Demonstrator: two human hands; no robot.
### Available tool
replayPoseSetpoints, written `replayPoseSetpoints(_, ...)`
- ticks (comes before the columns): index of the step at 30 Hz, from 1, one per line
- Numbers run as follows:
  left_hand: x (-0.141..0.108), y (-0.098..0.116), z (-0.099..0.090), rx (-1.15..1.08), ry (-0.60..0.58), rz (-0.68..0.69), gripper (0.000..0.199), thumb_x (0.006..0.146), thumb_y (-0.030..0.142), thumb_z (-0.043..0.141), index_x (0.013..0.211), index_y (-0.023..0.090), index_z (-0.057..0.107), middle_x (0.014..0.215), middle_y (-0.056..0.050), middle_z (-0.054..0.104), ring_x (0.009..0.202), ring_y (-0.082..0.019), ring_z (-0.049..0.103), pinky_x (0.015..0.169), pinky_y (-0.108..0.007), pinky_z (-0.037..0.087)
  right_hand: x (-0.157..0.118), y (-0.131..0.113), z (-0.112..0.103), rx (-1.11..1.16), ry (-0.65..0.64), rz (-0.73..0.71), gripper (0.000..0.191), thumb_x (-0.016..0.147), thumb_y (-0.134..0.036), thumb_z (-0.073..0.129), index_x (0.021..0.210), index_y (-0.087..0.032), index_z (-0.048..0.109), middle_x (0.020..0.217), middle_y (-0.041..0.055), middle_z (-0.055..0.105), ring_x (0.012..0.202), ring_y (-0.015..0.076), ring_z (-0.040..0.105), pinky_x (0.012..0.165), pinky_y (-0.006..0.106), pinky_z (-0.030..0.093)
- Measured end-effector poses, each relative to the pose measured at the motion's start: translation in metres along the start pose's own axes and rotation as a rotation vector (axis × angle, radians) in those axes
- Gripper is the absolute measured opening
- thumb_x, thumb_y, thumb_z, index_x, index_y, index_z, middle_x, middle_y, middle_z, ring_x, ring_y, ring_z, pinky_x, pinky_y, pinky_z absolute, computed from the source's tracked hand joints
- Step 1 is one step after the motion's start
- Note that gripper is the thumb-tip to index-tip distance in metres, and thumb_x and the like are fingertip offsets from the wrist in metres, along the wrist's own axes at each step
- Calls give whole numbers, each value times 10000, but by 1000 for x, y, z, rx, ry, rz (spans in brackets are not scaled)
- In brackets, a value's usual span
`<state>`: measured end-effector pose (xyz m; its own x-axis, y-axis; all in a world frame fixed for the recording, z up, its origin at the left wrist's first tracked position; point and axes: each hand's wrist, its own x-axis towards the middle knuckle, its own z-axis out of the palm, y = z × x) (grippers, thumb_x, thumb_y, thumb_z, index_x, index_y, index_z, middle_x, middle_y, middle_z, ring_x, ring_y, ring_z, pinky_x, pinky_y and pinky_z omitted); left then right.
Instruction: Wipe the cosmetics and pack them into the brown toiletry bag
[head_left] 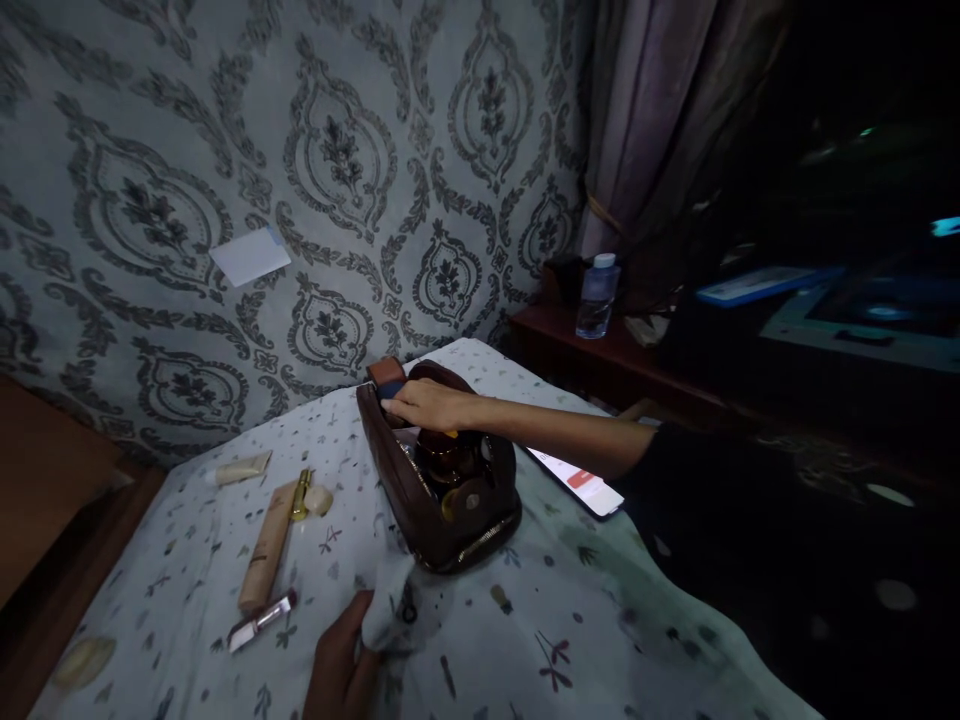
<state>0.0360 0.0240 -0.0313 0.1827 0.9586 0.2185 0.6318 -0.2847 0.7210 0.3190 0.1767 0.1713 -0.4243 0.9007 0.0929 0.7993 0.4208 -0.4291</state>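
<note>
An unzipped brown toiletry bag (397,490) lies on the bed sheet in front of me, with amber and gold round items (442,458) showing inside. My right hand (431,405) reaches into its far end, fingers curled beside a dark blue thing (391,388); the fingertips are partly hidden, so what they hold cannot be made out. In the lower middle, my left hand (341,655) pinches a pale, soft, cloth-like thing (388,600) near the bag's front end. Blur hides exactly what that is.
Left of the bag lie a cream tube (241,468), a tan box (268,545), a gold bottle (301,495), a round beige item (319,500) and a lipstick-like tube (262,620). A lit phone (577,480) lies under my right arm. A water bottle (598,298) stands on the bedside table (551,330).
</note>
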Motion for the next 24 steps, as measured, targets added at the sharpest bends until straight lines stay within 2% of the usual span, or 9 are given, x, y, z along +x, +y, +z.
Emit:
replayPoseSetpoints(4, 7, 20, -4, -73, -20, 17, 439, 872, 467, 521, 1171, 191, 682, 1185, -115, 705, 1097, -289, 645, 961, -399, 513, 0, 4, 4, 58, 13, 10, 450, 984, -324, 370, 702, -109, 649, 670, 32, 599, 650, 130, 520, 598, 227, 312)
replayPoseSetpoints(6, 12, 34, -8, -117, -106, 57, 425, 877, 445, 502, 1157, 181, 683, 1132, -106, 724, 1029, -269, 662, 922, -375, 526, 0, 7, 7, 113, 58, 15, 422, 965, -319, 382, 696, -118, 638, 642, 22, 581, 635, 128, 514, 591, 224, 318)
replayPoseSetpoints(8, 16, 46, -13, -137, -151, 65, 373, 895, 384, 463, 1111, 183, 690, 1041, -90, 739, 934, -239, 666, 852, -335, 536, -3, 8, 8, 178, 181, 14, 388, 944, -324, 399, 725, -120, 645, 636, 17, 581, 631, 131, 522, 592, 226, 333)
replayPoseSetpoints(11, 17, 53, -16, -160, -142, 43, 378, 881, 299, 452, 1186, 175, 639, 1027, -86, 717, 893, -221, 644, 826, -322, 519, -13, 1, 8, 281, 430, -16, 349, 918, -330, 426, 808, -109, 673, 697, 36, 625, 671, 151, 560, 599, 236, 364)
replayPoseSetpoints(13, 15, 53, -15, -176, -99, 11, 441, 870, 281, 465, 1284, 164, 562, 1006, -82, 702, 858, -212, 630, 816, -326, 511, -27, -14, 10, 354, 569, -62, 356, 922, -358, 430, 876, -113, 684, 752, 47, 657, 700, 162, 583, 612, 244, 394)
replayPoseSetpoints(15, 14, 51, -14, -206, -71, -13, 499, 874, 275, 459, 1356, 148, 482, 912, -59, 690, 782, -195, 611, 771, -313, 508, -43, -35, 16, 406, 634, -132, 350, 934, -386, 440, 909, -133, 681, 830, 57, 683, 752, 172, 607, 645, 256, 433)
replayPoseSetpoints(17, 14, 49, -15, -246, -55, -12, 480, 882, 267, 439, 1343, 137, 479, 814, -35, 665, 708, -177, 584, 707, -287, 499, -60, -57, 27, 414, 623, -237, 310, 949, -367, 450, 924, -155, 675, 874, 66, 691, 811, 179, 624, 698, 270, 466)
replayPoseSetpoints(21, 16, 44, -23, -251, 7, 47, 246, 852, 200, 424, 984, 167, 628, 826, -42, 652, 755, -178, 574, 726, -290, 487, -82, -91, 67, 406, 499, -505, 225, 964, -258, 456, 941, -169, 661, 864, 79, 688, 824, 173, 637, 742, 281, 490)
replayPoseSetpoints(24, 18, 37, -35, -175, 83, 68, 232, 790, 137, 435, 922, 184, 620, 887, -53, 650, 837, -196, 577, 788, -319, 472, -85, -100, 106, 482, 419, -552, 217, 969, -240, 454, 957, -168, 659, 857, 80, 689, 820, 174, 638, 740, 287, 497)
